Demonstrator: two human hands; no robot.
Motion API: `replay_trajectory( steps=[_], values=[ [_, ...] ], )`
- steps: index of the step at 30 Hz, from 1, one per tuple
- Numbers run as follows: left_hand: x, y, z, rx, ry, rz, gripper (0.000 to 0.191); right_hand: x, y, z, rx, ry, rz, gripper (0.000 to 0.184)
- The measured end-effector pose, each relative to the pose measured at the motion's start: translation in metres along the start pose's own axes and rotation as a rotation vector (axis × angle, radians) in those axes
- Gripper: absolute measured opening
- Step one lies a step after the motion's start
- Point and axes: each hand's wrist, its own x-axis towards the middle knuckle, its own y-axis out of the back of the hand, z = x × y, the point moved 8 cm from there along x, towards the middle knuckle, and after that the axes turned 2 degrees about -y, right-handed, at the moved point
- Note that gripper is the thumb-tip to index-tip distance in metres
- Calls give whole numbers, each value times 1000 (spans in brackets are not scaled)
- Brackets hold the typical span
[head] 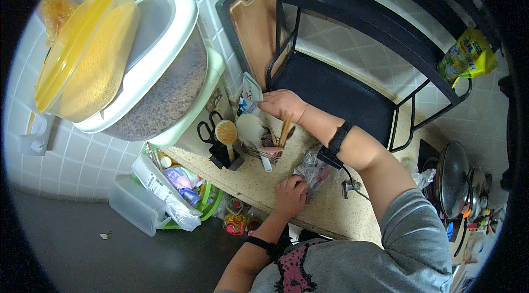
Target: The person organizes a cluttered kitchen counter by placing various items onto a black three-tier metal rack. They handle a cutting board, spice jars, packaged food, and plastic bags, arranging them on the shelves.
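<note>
My right hand (283,103) reaches over the stone-patterned counter (244,177). Its fingers touch the edge of a white and blue plastic packet (249,97) near the cutting board; whether they grip it is unclear. Lower down, my left hand (291,196) lies near the counter's front edge, fingers curled at a clear plastic bag (312,169) with something reddish inside. Between the hands stands a wire holder with wooden chopsticks (285,130) and a white-handled utensil (265,163). Beside it, a black holder (225,158) carries black-handled scissors (205,132) and a round brush (226,132).
A black metal rack (334,90) stands behind, near a framed wooden cutting board (254,24). Large lidded containers (165,86) fill the left. Below them are a green basket (213,200) and oil bottles (234,222). Pans with a glass lid (453,179) are at right.
</note>
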Motion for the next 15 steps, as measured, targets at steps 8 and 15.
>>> replay_trajectory(
  steps=[8,15],
  values=[
    [14,12,-8,-194,200,57,77,-24,55,6,-138,-136,190,17],
    [13,18,-9,-311,280,177,68,-62,164,-10,-296,-193,463,17]
  ],
)
